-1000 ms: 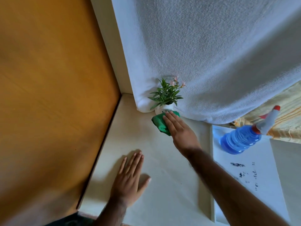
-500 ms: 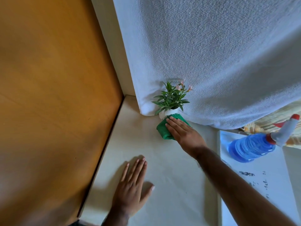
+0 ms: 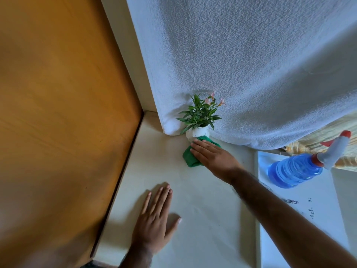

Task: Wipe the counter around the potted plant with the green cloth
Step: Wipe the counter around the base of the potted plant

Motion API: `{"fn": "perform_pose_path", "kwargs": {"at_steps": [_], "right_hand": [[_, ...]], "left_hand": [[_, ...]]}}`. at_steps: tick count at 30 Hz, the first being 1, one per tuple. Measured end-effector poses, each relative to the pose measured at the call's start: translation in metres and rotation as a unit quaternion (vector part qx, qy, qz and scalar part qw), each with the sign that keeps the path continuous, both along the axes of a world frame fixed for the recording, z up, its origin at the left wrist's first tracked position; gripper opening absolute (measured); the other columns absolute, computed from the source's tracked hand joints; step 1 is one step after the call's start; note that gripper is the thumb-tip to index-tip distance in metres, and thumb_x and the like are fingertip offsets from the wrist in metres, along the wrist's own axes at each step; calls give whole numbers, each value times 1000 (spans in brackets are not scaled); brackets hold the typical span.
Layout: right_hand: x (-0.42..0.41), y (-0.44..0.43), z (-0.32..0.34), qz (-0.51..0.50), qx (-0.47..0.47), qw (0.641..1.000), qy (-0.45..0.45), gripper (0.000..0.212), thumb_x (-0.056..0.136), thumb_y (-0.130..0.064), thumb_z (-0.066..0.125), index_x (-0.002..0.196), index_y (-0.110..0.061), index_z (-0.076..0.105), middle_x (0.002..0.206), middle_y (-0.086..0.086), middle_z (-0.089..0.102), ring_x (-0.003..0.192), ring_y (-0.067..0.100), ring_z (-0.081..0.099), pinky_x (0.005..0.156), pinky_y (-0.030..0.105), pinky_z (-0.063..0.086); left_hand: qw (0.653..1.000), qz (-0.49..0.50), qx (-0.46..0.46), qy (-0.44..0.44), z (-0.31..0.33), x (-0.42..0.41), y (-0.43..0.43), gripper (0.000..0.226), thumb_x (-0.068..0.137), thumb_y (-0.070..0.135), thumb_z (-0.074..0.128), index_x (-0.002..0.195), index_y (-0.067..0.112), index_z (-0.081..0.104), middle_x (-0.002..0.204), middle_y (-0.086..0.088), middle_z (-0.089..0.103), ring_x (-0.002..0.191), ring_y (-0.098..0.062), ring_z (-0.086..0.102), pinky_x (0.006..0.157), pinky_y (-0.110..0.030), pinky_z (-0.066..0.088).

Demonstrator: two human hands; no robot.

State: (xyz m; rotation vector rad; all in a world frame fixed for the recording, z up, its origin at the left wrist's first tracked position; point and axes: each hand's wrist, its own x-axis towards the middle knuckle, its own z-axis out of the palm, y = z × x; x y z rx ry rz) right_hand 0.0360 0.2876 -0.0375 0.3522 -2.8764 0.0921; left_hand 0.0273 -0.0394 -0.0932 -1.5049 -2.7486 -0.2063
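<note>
1. Cream counter (image 3: 202, 209), matt and pale, runs from an orange-brown wooden panel (image 3: 58, 113) on the left to a white sheet (image 3: 328, 209) on the right; a white textured fabric (image 3: 251, 64) hangs behind and drapes onto the back edge.
2. Your left hand (image 3: 154, 219): flat on the counter, palm down, fingers straight and close together, thumb splayed. It has hold of nothing and appears to brace you.
3. Green cloth (image 3: 190, 158): bunched, lying on the counter directly in front of the pot, mostly covered by your hand; one fold shows at the left and a sliver at the far side.
4. Potted plant (image 3: 199, 120): small white pot, narrow green leaves, a few pink blooms. It stands upright at the back of the counter, against the hanging fabric.
5. Your right hand (image 3: 210, 154): arm stretched forward, fingers extended and laid flat over the cloth, pressing it down rather than gripping it. The fingertips reach the foot of the pot; whether they touch it, you cannot tell.
6. Blue spray bottle (image 3: 295, 170): red collar, grey trigger head, lying tilted on the white sheet, well apart from the cloth.
7. Progress, as a judgement: wiping is under way on the near side of the pot. No residue or wet track shows, so what is already clean cannot be read. Left and right flanks of the pot, and any strip behind it, look still to do.
</note>
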Motion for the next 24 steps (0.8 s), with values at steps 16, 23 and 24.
{"fn": "perform_pose_path", "kwargs": {"at_steps": [16, 23, 24], "right_hand": [[-28, 1, 19, 44, 14, 998, 37, 41, 99, 0, 47, 140, 0, 53, 147, 16, 52, 140, 32, 45, 115, 45, 37], [-7, 9, -5, 44, -6, 998, -42, 54, 86, 5, 67, 138, -3, 56, 144, 14, 56, 135, 30, 51, 111, 42, 41], [-2, 10, -7, 32, -10, 998, -45, 55, 86, 5, 67, 139, -4, 55, 145, 13, 55, 135, 29, 51, 111, 42, 41]], "left_hand": [[1000, 7, 11, -11, 4, 1, 2, 89, 99, 64, 53, 164, 7, 30, 174, -8, 27, 161, -25, 25, 121, -57, 36], [999, 8, 23, -23, 5, 0, 1, 88, 100, 63, 53, 163, 7, 31, 174, -8, 27, 161, -24, 24, 121, -59, 38], [999, 9, 24, -24, 5, 1, 1, 87, 100, 63, 52, 164, 8, 30, 175, -8, 27, 161, -24, 24, 122, -58, 38]]}}
